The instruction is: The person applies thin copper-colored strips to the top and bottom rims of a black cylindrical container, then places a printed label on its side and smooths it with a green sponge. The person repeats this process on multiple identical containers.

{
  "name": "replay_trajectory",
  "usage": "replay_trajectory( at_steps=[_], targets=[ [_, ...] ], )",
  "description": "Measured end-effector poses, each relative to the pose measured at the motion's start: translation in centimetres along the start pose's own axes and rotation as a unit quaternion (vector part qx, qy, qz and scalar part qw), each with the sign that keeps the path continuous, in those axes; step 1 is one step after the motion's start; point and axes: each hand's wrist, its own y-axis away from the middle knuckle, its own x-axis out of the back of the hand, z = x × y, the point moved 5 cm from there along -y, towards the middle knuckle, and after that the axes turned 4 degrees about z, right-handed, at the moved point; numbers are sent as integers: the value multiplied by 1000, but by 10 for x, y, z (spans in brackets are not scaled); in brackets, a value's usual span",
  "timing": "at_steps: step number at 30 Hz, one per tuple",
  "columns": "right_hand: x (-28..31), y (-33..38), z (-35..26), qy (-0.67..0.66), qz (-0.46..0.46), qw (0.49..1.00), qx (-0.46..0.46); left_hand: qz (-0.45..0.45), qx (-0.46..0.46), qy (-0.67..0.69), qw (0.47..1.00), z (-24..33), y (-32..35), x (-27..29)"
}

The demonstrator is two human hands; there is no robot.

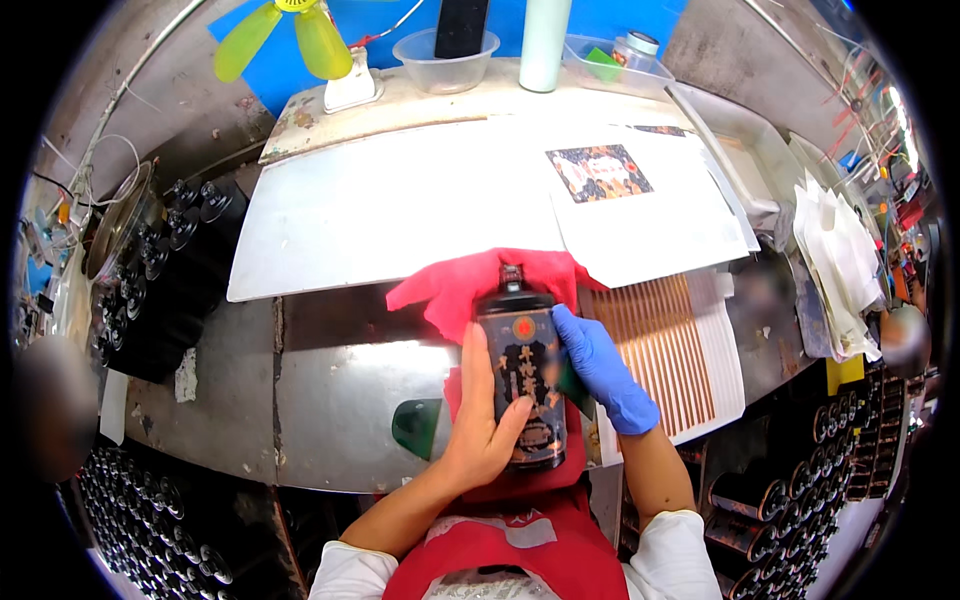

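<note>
A black bottle [530,375] with a patterned label and a narrow capped neck is held upright before me. Bare, my left hand [485,425] grips its left side and lower front, thumb across the label. My right hand [607,375], in a blue glove, is closed at the bottle's right side. A dark green flat scraper [572,384] shows between that glove and the bottle, partly hidden. Behind and beneath the bottle spreads a red cloth [440,290]. Another dark green flat piece [415,427] lies on the metal table left of my hand.
Striped brown strips on white backing [660,360] lie to the right. Beyond are white sheets [380,200] and a dark printed label [600,173]. Black bottles [175,270] crowd the left, with more below both sides. A fan [350,85], plastic bowl [445,62] and pale green tumbler [543,50] stand at the back.
</note>
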Motion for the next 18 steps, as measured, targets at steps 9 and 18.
replay_trajectory(
  at_steps=[9,18],
  targets=[
    [-11,-12,17,-52,-61,997,-18,-11,9,9,1000,-5,-10,10],
    [40,18,55,-352,11,923,-152,-27,53,88,994,-8,-3,16]
  ],
)
